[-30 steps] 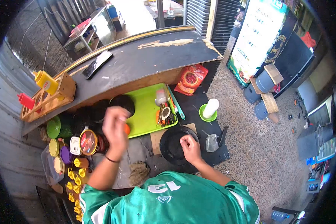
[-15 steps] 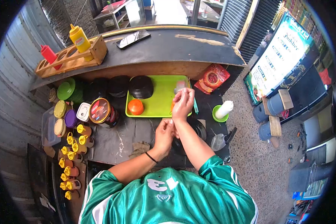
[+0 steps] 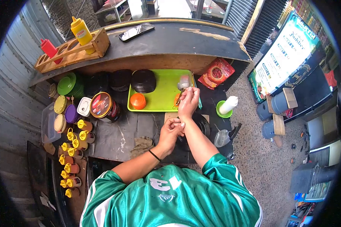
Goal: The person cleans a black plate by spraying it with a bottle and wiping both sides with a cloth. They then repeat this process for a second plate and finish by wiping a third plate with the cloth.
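Observation:
My left hand (image 3: 171,131) is closed, its fingertips pressed together beside my right wrist; whatever they pinch is hidden. Further forward, over the near right corner of the green tray (image 3: 157,109), my right hand (image 3: 189,101) has its fingers curled in. A thin dark item shows at those fingers, too small to name. Just past them a clear plastic cup (image 3: 184,81) sits on the tray, with an orange thing (image 3: 176,99) partly covered by the hand. An orange bowl (image 3: 138,101) and a stack of black plates (image 3: 143,80) share the tray. Beneath my right forearm is a round black pan (image 3: 204,126), mostly covered.
Left stand a brown-lidded tub (image 3: 102,105) and several yellow-capped bottles (image 3: 79,142). A crumpled cloth (image 3: 141,146) lies near my left forearm. Right are a white bottle in a green cup (image 3: 224,109) and a black-handled clear container (image 3: 222,138). A raised shelf (image 3: 170,43) runs behind.
The view has tilted slightly, so the counter items appear higher. My right hand has turned a little, fingers still curled. My left fingers have shifted slightly right along the right wrist.

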{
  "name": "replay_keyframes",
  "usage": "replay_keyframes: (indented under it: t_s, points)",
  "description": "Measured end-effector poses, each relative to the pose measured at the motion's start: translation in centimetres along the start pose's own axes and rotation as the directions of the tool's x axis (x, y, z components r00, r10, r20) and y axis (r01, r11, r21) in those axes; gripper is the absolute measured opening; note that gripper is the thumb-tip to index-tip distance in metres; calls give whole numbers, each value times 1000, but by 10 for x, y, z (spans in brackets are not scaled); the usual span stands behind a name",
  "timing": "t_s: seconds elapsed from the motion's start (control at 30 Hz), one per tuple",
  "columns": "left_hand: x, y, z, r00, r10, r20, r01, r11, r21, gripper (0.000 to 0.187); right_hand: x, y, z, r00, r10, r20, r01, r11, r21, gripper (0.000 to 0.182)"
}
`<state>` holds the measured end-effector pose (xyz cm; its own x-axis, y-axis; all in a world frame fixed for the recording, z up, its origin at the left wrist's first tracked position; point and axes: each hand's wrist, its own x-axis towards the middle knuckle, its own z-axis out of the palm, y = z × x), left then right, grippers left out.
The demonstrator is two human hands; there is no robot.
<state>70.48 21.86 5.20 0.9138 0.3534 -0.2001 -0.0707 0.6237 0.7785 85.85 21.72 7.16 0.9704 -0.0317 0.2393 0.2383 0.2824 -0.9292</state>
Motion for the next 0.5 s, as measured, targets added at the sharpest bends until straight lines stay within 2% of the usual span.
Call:
replay_keyframes:
  t_s: [0.17, 0.2, 0.23, 0.27, 0.3, 0.33, 0.37, 0.4, 0.43, 0.5]
  points:
    - [3, -1, 10, 993, 49, -109, -58, 995, -80, 26, -6, 9, -13, 998, 36, 50, -29, 990, -137, 21]
    - [0, -1, 5, 997, -57, -59, 48, 990, -133, 23, -5, 16, -18, 998, 31, 51, -24, 991, -131, 21]
    - [-3, -2, 0, 987, -161, -4, 158, 971, -182, 20, -4, 22, -23, 997, -5, 76, 21, 977, -211, 21]
    - [-4, -4, -7, 988, -157, -2, 154, 971, -182, 20, -5, 29, -29, 994, -39, 104, 68, 955, -289, 21]
    - [-1, -6, -17, 989, -150, -16, 149, 987, -67, 17, -9, 26, -36, 978, -134, 161, 183, 921, -344, 21]
    - [3, -5, -25, 990, -135, -28, 137, 989, 51, 14, -16, 24, -46, 976, -44, 212, 134, 890, -435, 23]
    - [5, -3, -31, 991, -88, -101, 99, 990, 104, 11, -19, 30, -57, 959, -50, 279, 194, 834, -517, 24]
    - [8, -3, -42, 993, -70, -94, 80, 991, 103, 11, -27, 30, -65, 953, -34, 302, 194, 831, -521, 24]
    - [13, -2, -55, 986, -29, -164, 44, 995, 92, 11, -35, 24, -74, 942, 32, 334, 169, 815, -555, 23]
    - [22, 10, -77, 966, 44, -253, -25, 997, 78, 10, -46, 32, -94, 914, 38, 404, 224, 783, -580, 20]
